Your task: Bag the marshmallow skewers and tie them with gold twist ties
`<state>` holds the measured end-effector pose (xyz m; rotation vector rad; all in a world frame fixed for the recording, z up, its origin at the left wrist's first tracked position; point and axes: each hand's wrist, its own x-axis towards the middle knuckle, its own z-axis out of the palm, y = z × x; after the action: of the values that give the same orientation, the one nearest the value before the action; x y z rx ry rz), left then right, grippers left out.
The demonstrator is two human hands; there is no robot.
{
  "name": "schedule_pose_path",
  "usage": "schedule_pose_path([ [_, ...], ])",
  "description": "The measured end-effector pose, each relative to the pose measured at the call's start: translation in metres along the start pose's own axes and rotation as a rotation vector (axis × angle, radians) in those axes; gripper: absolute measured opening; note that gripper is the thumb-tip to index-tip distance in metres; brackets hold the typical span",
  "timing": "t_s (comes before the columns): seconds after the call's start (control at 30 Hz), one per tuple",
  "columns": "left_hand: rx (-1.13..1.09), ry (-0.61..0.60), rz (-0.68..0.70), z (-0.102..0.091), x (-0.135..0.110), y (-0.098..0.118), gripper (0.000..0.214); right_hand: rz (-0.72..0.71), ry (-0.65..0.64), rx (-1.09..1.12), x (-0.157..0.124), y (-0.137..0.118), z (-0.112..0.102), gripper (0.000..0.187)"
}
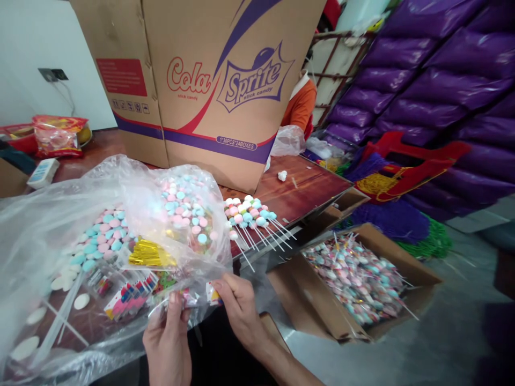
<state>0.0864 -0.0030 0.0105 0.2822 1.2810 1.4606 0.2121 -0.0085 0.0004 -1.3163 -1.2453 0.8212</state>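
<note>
Low in the view, my left hand is closed, its thumb pressing on a small clear plastic bag that catches the light. To its right, my right hand pinches a small printed card in white, yellow and blue. Just beyond my hands lie clear packets with colourful prints and a bundle of gold twist ties. Pastel round candies lie under and around a large clear plastic sheet. Loose white sticks rest at the left.
A large cardboard carton stands at the back of the table. Stick candies lie with sticks over the table edge. On the floor at right, an open box holds wrapped candies. A person's orange sleeve shows behind the carton.
</note>
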Motion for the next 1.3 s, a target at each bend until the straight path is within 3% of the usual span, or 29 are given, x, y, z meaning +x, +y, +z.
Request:
schedule_pose_path([
  [0.13,0.016,-0.057,-0.007,0.005,-0.001,0.001,0.044,0.006,0.019,-0.040,0.009,0.000,-0.008,0.046],
  [0.23,-0.018,-0.029,0.030,0.010,0.001,0.005,0.042,-0.032,0.100,-0.161,0.027,0.002,-0.023,0.047],
  [0.37,-0.118,-0.037,0.041,0.011,0.012,0.014,0.037,-0.064,0.274,-0.706,0.069,0.007,-0.046,0.032],
  [0.43,-0.164,-0.046,0.015,0.009,0.019,0.018,0.035,-0.006,0.242,-1.018,0.089,0.012,-0.053,0.017],
  [0.5,-0.192,-0.042,-0.009,0.005,0.025,0.019,0.035,0.096,0.140,-1.210,0.102,0.016,-0.056,0.018],
  [0.63,-0.236,-0.017,-0.023,-0.002,0.031,0.019,0.037,0.213,0.065,-1.311,0.106,0.023,-0.053,0.022],
  [0.83,-0.237,0.040,0.019,-0.005,0.039,0.019,0.035,0.200,0.102,-1.192,0.099,0.034,-0.052,0.024],
  [0.9,-0.230,0.057,0.038,-0.007,0.041,0.019,0.033,0.166,0.196,-1.087,0.096,0.038,-0.055,0.024],
  [1.03,-0.237,0.084,0.067,-0.009,0.044,0.020,0.031,-0.088,0.387,-0.673,0.072,0.031,-0.062,0.024],
  [1.17,-0.264,0.140,0.056,-0.008,0.046,0.022,0.031,-0.172,0.228,-0.284,0.028,0.003,-0.061,0.012],
  [1.3,-0.245,0.147,0.072,-0.007,0.047,0.022,0.036,-0.304,0.042,-0.176,-0.001,-0.020,-0.054,0.013],
])
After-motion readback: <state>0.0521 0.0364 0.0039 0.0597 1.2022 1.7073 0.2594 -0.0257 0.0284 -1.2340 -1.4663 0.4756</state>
